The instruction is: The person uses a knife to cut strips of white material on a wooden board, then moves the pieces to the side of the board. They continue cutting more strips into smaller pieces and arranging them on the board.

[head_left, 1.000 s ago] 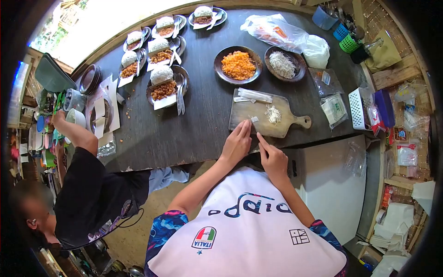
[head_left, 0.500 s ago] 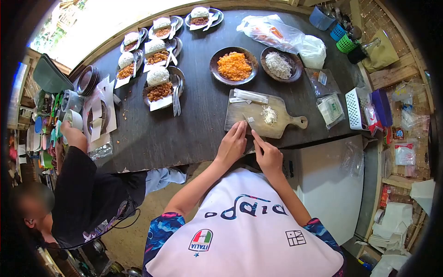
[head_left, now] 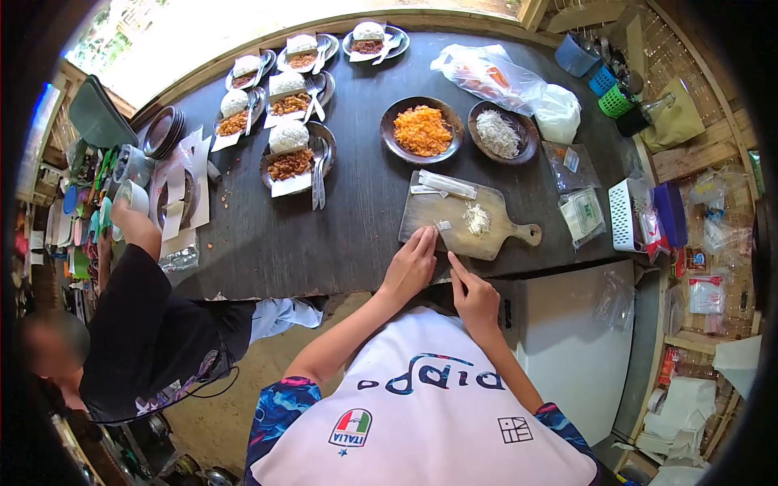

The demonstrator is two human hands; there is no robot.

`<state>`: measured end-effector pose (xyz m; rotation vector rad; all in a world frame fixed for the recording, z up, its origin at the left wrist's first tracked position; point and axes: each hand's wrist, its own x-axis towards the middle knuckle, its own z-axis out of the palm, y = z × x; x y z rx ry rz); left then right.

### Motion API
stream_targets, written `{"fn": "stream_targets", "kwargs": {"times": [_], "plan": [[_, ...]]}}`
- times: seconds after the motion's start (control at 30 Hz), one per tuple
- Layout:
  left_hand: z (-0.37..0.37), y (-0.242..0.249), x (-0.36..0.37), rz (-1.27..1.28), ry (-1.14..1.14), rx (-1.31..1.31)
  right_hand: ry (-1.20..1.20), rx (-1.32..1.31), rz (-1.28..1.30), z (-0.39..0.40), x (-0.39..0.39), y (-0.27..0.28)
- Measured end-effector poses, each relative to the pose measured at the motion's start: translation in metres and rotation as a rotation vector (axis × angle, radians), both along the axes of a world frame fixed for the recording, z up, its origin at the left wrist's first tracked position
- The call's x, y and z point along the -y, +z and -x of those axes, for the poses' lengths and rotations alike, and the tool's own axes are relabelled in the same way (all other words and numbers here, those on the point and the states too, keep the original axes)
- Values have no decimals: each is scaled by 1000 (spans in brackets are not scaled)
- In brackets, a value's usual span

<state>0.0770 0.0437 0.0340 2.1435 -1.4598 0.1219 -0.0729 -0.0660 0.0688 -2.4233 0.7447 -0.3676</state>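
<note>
A wooden cutting board (head_left: 486, 202) lies at the table's near edge. White strips (head_left: 447, 185) rest along its far side, and a small heap of pale shreds (head_left: 477, 219) sits near the handle. My left hand (head_left: 410, 263) is at the board's near left corner, fingers together beside a small white piece (head_left: 442, 225); whatever is under the fingertips is hidden. Just right of it, my right hand (head_left: 475, 298) has its index finger stretched toward the board and the other fingers curled round something too hidden to name. Beyond the board are bowls of orange shreds (head_left: 422, 131) and white shreds (head_left: 498, 134).
Several plates with rice and brown food (head_left: 289, 136) stand at the back left. At left, another person's hand (head_left: 134, 219) is at a white container (head_left: 132, 194). Plastic bags (head_left: 557, 115) lie at the back right; a white basket (head_left: 623, 212) stands at the right.
The view has shifted, so the table's contents appear slightly farther right. My right hand sits a little lower relative to the board; my left hand remains at its near left corner.
</note>
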Motion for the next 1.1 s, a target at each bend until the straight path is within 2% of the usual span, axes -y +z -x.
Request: {"fn": "stream_targets", "kwargs": {"times": [0.33,0.53,0.83,0.97,1.1], "plan": [[1,-4,0,-21,0,19,5,-31,20,0,0,3],[1,-2,0,-31,16,38,8,70,44,-13,1,-3],[3,-2,-2,-70,15,85,0,-58,-25,-16,1,10],[0,-3,-1,-47,19,120,1,39,17,-3,-3,-2],[1,-3,-1,-22,18,68,-12,-64,6,-15,0,7]]}}
